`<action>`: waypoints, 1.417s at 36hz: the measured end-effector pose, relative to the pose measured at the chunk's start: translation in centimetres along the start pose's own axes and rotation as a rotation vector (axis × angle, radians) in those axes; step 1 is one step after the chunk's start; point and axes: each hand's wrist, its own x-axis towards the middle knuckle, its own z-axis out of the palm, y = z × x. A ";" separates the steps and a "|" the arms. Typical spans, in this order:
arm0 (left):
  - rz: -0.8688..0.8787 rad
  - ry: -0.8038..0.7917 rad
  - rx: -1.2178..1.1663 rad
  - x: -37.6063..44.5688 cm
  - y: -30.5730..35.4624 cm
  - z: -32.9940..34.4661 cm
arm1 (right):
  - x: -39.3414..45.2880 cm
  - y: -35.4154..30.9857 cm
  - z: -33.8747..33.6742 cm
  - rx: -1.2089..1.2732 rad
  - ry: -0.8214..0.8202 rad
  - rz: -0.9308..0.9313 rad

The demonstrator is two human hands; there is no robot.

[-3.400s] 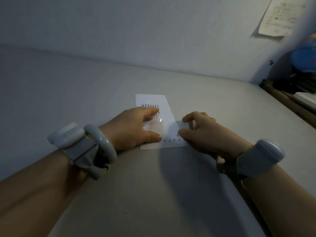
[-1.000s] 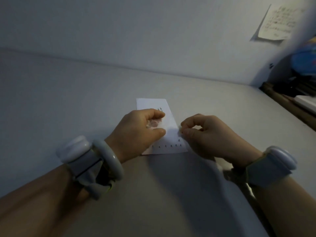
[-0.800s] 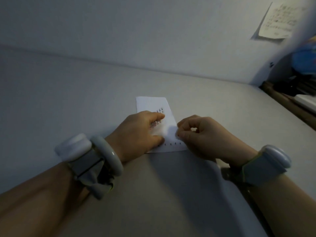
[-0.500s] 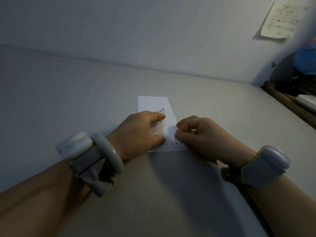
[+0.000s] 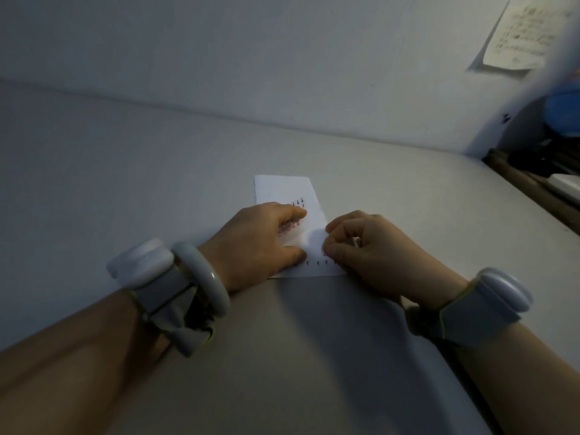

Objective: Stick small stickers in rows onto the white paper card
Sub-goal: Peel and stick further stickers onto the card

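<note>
The white paper card lies on the grey table, its long side running away from me. A short row of tiny dark stickers sits near its far end and another row along its near edge. My left hand rests on the card's left half, thumb and forefinger holding a clear sticker sheet with small pinkish stickers. My right hand is at the card's right edge, thumb and forefinger pinched together on the paper just above the near row. A tiny dark sticker shows at the fingertips.
The grey table meets a pale wall at the back. A handwritten paper note hangs on the wall at the upper right. Dark clutter and a blue object lie beyond the table's right edge. Both wrists wear white bands.
My right hand moved left from just off the card onto its right edge and lowered its pinched fingertips to the paper. My left hand settled lower on the card with the sheet.
</note>
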 end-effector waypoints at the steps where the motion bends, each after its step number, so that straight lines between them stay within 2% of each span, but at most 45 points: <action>1: -0.001 -0.001 -0.001 0.0 0.0 0.0 | 0.0 0.0 0.0 -0.001 0.004 0.007; 22: -0.004 -0.027 -0.004 0.1 -0.1 -0.1 | -0.5 -1.4 0.4 -0.101 0.040 -0.003; 38: 0.002 -0.075 -0.001 0.3 -0.2 -0.2 | 0.1 -0.9 -0.1 -0.006 -0.019 0.303; 51: -0.020 -0.096 -0.002 0.2 -0.1 -0.4 | 0.0 -0.4 0.0 -0.018 0.016 0.362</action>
